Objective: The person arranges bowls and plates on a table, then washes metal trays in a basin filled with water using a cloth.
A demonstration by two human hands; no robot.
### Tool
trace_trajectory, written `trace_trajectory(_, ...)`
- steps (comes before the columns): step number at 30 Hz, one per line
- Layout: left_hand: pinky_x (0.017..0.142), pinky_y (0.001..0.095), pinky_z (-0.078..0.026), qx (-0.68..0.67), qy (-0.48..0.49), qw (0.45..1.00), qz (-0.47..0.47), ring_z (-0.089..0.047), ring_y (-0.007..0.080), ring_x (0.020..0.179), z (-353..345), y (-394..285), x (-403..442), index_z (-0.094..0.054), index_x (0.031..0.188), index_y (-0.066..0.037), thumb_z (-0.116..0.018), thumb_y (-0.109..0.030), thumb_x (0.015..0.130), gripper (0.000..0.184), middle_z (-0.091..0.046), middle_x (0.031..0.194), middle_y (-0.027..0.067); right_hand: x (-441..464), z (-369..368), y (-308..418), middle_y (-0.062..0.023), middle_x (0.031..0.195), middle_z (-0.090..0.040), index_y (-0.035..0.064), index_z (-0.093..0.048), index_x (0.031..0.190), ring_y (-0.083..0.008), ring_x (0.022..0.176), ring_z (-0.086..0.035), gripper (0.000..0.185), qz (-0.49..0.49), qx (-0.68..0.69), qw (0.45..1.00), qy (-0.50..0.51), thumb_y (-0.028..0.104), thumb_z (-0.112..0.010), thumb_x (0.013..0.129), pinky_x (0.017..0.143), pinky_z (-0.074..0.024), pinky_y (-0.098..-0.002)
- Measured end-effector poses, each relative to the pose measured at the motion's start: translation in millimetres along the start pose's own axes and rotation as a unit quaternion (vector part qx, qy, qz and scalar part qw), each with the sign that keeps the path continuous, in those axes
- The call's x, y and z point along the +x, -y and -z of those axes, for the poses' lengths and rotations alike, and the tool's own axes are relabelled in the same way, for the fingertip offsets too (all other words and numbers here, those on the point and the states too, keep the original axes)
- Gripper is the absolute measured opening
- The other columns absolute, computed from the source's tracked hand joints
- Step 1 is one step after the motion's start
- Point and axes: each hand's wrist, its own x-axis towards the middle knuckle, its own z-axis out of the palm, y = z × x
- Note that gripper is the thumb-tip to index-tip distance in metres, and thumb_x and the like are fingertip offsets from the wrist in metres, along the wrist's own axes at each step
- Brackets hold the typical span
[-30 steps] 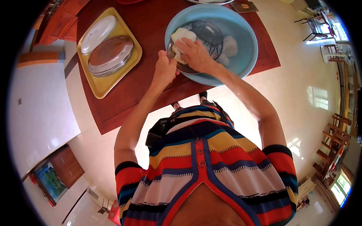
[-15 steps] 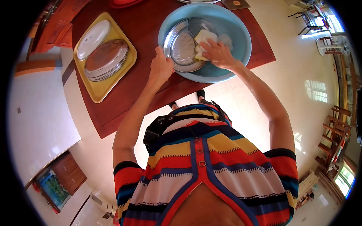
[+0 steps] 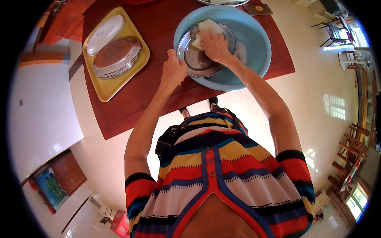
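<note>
A round shiny metal plate [image 3: 195,59] lies tilted inside a large light blue basin [image 3: 260,51]. My left hand [image 3: 173,70] is closed at the left rim, its thumb pointing up and its fingers curled around the plate's edge. Pressed to the plate's inner face, my right hand [image 3: 215,47] has its fingers over a pale yellow-white cloth [image 3: 210,26]. Part of the cloth is hidden beneath that hand. Whitish suds [image 3: 240,51] show in the basin, right of the plate.
On the dark red table [image 3: 131,113], a yellow tray [image 3: 108,90] holds a stack of oval metal plates [image 3: 118,57] and a white oval plate [image 3: 105,35]. Behind the basin are a white dish [image 3: 238,4] and a flat brown item [image 3: 258,9]. The table's front edge is near my body.
My right hand and the cloth have moved up and left across the plate. The left hand stays at the rim. The whole view has shifted slightly.
</note>
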Motion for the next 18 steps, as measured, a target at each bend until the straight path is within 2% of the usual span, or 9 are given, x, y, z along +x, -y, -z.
trace_trajectory(3,0.036,0.0333,-0.044,0.014,-0.024,1.000,0.005,-0.059,0.0221,0.049,-4,2,0,-0.031,0.098,0.000,-0.042,-0.009,0.085,0.019,-0.057,0.064,0.0166,-21,18,20,-0.0133,0.131,-0.038,0.0188,-0.040,0.127,-0.0406,0.103,-0.044,0.046,0.070,0.033,0.997,0.010,0.024,-0.051,0.083,0.081,-0.0400,-0.0554)
trace_trajectory(5,0.046,0.0381,-0.047,-0.011,-0.067,0.997,-0.024,-0.059,0.0263,0.050,-9,8,0,-0.033,0.098,0.000,-0.045,-0.010,0.084,0.021,-0.057,0.064,0.0188,-37,32,25,-0.0130,0.131,-0.039,0.0205,-0.041,0.127,-0.0400,0.100,-0.046,0.046,0.109,0.047,0.993,0.020,0.021,-0.053,0.083,0.080,-0.0410,-0.0538)
trace_trajectory(7,0.053,0.0408,-0.047,-0.007,-0.083,0.996,-0.024,-0.060,0.0302,0.055,-14,13,2,-0.034,0.098,0.000,-0.046,-0.010,0.083,0.022,-0.057,0.067,0.0206,-51,44,22,-0.0128,0.133,-0.036,0.0192,-0.041,0.126,-0.0383,0.107,-0.043,0.045,0.197,0.098,0.974,0.058,0.024,-0.053,0.083,0.082,-0.0384,-0.0563)
trace_trajectory(9,0.060,0.0435,-0.047,0.001,-0.100,0.995,-0.024,-0.061,0.0342,0.060,-17,26,9,-0.035,0.098,0.000,-0.047,-0.011,0.083,0.023,-0.058,0.069,0.0224,-59,57,14,-0.0125,0.133,-0.035,0.0192,-0.041,0.126,-0.0381,0.108,-0.042,0.045,0.205,0.115,0.968,0.087,0.023,-0.053,0.083,0.083,-0.0384,-0.0550)
trace_trajectory(11,0.029,0.0266,-0.036,0.062,-0.147,0.984,-0.085,-0.051,0.0139,0.041,-22,44,19,-0.035,0.101,-0.002,-0.046,-0.013,0.084,0.023,-0.053,0.060,0.0099,-64,62,0,-0.0122,0.133,-0.035,0.0191,-0.041,0.125,-0.0380,0.109,-0.042,0.044,0.211,0.133,0.962,0.115,0.022,-0.054,0.083,0.083,-0.0384,-0.0537)
trace_trajectory(12,0.029,0.0266,-0.036,0.060,-0.147,0.984,-0.084,-0.051,0.0139,0.041,-22,38,15,-0.035,0.101,-0.002,-0.046,-0.013,0.084,0.023,-0.053,0.060,0.0099,-66,61,-9,-0.0151,0.131,-0.035,0.0169,-0.041,0.125,-0.0396,0.110,-0.041,0.045,0.199,0.134,0.964,0.114,0.021,-0.055,0.082,0.084,-0.0382,-0.0522)
trace_trajectory(14,0.070,0.0485,-0.045,0.044,-0.126,0.989,-0.056,-0.058,0.0434,0.077,-18,26,7,-0.035,0.102,-0.001,-0.050,-0.014,0.080,0.029,-0.059,0.078,0.0261,-67,57,-21,-0.0179,0.130,-0.034,0.0148,-0.041,0.124,-0.0412,0.111,-0.040,0.045,0.190,0.134,0.966,0.116,0.019,-0.056,0.082,0.086,-0.0379,-0.0508)
trace_trajectory(16,0.069,0.0482,-0.045,0.073,-0.134,0.987,-0.056,-0.058,0.0432,0.076,-19,23,5,-0.035,0.103,-0.001,-0.051,-0.015,0.080,0.031,-0.059,0.078,0.0257,-63,50,-27,-0.0255,0.128,-0.034,0.0111,-0.039,0.128,-0.0433,0.107,-0.045,0.053,0.169,0.125,0.978,-0.007,0.015,-0.061,0.080,0.089,-0.0394,-0.0450)
trace_trajectory(18,0.068,0.0479,-0.046,0.102,-0.147,0.982,-0.053,-0.059,0.0429,0.074,-18,18,2,-0.035,0.105,-0.001,-0.051,-0.015,0.080,0.033,-0.060,0.079,0.0253,-51,44,-30,-0.0279,0.125,-0.034,0.0081,-0.040,0.124,-0.0453,0.103,-0.045,0.051,0.115,0.156,0.981,-0.003,0.017,-0.062,0.078,0.088,-0.0398,-0.0452)
